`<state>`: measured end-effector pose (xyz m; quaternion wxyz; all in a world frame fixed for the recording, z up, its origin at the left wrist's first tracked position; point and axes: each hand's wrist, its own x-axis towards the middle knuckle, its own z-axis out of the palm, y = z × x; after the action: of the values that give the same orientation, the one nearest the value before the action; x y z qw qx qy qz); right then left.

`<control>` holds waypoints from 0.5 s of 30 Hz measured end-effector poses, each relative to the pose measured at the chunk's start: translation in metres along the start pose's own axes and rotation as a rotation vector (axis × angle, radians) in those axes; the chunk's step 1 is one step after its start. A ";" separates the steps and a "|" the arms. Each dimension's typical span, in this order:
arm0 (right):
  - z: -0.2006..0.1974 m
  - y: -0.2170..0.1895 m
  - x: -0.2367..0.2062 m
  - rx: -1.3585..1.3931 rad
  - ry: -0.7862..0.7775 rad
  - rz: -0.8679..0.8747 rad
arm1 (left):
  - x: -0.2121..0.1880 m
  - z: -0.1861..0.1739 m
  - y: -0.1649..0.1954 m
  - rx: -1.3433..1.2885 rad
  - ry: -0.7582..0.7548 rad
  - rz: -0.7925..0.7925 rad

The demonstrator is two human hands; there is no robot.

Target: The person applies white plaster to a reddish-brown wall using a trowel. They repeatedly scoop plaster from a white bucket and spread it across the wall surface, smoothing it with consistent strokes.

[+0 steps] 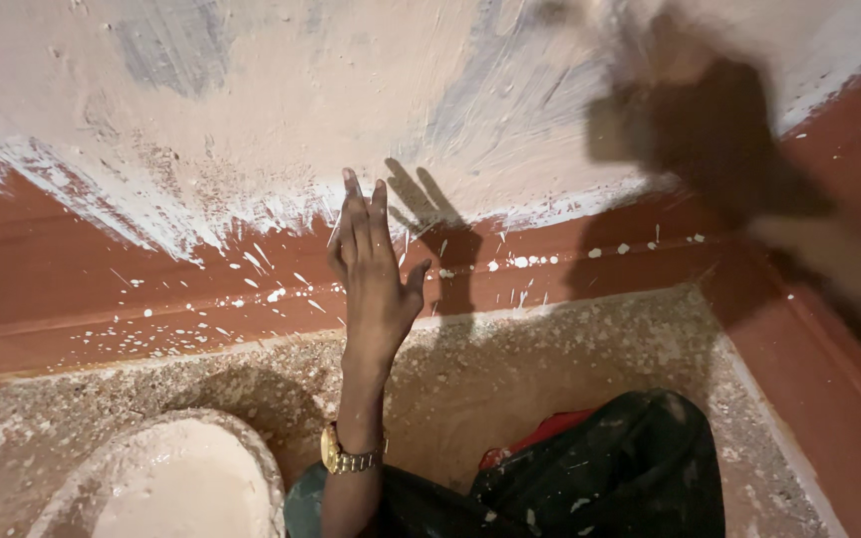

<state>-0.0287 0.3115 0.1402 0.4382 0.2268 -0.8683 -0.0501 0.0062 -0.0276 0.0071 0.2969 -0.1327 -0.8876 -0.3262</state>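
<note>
My left hand [371, 269] is raised flat in front of the wall, fingers straight and pointing up, thumb out to the right, holding nothing. Its fingertips reach the line where pale, freshly smeared plaster [281, 110] meets the red-brown lower band [72, 269]. A gold wristwatch [346, 456] sits on that wrist. My right hand [715, 134] is a dark motion blur high at the right against the wall corner, its forearm running down to the right edge. Whether it holds anything is lost in the blur.
A round tub of pale paste [171, 478] stands at the bottom left on the speckled floor [550, 349]. My knee in dark, paint-flecked trousers [610, 478] is at bottom centre, with something red [540, 433] beside it. A red-brown side wall [829, 399] closes the right.
</note>
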 end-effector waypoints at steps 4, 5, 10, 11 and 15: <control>0.041 -0.051 -0.045 -0.044 -0.429 -0.147 | 0.000 0.002 0.000 -0.005 0.024 0.017; 0.043 -0.063 -0.053 -0.095 -0.573 -0.205 | 0.000 0.002 -0.001 -0.016 0.018 0.016; 0.014 -0.080 -0.027 -0.358 -1.256 -0.219 | 0.001 0.005 0.001 -0.011 -0.003 0.011; -0.003 -0.071 -0.013 -0.291 -1.099 -0.196 | 0.001 0.005 0.000 -0.010 0.005 0.015; -0.070 -0.031 0.041 -0.157 -0.494 -0.108 | 0.003 0.010 -0.002 -0.023 -0.025 -0.005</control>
<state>0.0164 0.2739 0.2043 0.2259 0.2189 -0.9291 -0.1945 -0.0012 -0.0225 0.0022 0.2833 -0.1378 -0.8878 -0.3354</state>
